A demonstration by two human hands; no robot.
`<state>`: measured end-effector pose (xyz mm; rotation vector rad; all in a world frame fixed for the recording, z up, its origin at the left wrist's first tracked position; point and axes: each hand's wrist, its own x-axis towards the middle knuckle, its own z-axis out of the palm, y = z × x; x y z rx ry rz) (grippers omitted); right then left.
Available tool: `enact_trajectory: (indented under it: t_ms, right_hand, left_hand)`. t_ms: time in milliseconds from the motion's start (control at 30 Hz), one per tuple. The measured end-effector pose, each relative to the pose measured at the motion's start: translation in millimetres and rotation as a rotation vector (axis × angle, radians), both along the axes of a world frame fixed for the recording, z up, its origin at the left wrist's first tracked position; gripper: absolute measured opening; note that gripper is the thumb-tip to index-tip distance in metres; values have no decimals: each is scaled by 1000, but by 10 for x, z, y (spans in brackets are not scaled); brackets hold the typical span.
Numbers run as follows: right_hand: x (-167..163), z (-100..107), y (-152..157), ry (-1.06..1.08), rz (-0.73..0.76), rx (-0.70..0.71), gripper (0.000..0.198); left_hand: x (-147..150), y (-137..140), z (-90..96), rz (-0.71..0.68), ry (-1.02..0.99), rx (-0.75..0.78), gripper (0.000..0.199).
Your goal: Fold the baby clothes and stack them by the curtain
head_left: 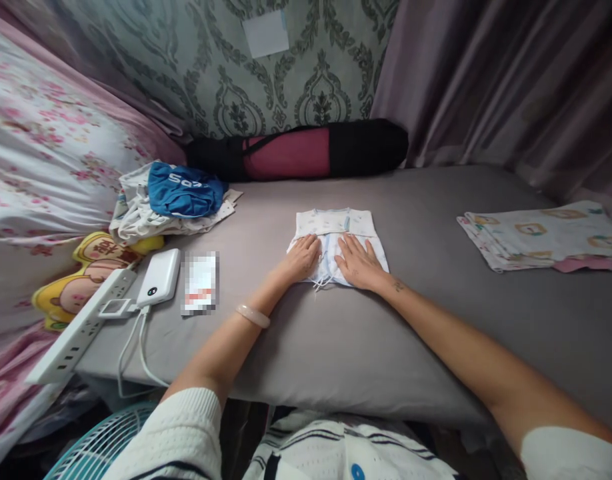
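Note:
A small white baby garment (336, 223) with thin ties lies folded flat on the grey mattress (386, 333), near the middle. My left hand (302, 257) rests palm down on its lower left part, fingers spread. On the garment's lower right part my right hand (357, 261) presses flat the same way. Neither hand grips anything. A pale bangle (253, 315) sits on my left wrist.
A pile of clothes with a blue piece (183, 190) lies at the left. A white power bank (159, 277), a power strip (81, 327) and a small card (200, 282) lie near the left edge. Folded patterned cloths (546, 235) sit at right. A rolled black-and-pink bag (301, 150) lies against the wall.

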<state>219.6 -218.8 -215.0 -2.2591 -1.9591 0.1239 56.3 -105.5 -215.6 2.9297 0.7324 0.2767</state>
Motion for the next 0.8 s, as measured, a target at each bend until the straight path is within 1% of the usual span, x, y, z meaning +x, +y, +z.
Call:
enact_trajectory:
  t_ms: [67,167,333,500,600,800]
  right_hand:
    - [-50,34,-63,12,17,-28,61]
    - [-120,67,-161,31,82,-56,62]
    - [-245,68,-355,48,166,-21,61]
    - [-399,116,-678,89,295,10,59]
    - [-445,162,-916,99,361,26,57]
    - [-355,301,-1287,156,476,46,55]
  left_hand:
    - [-5,-60,10,-1,-20,-17,39]
    - [-34,-157,46,-23,-40,-36,37]
    - [-113,-355,173,-137,-30,-50,34]
    - [-249,-523,265,-140,-39,-108,46]
    - [-353,-593,273,-148,-83,-95,49]
    - [-511,-668,276,-171,-98,-48,31]
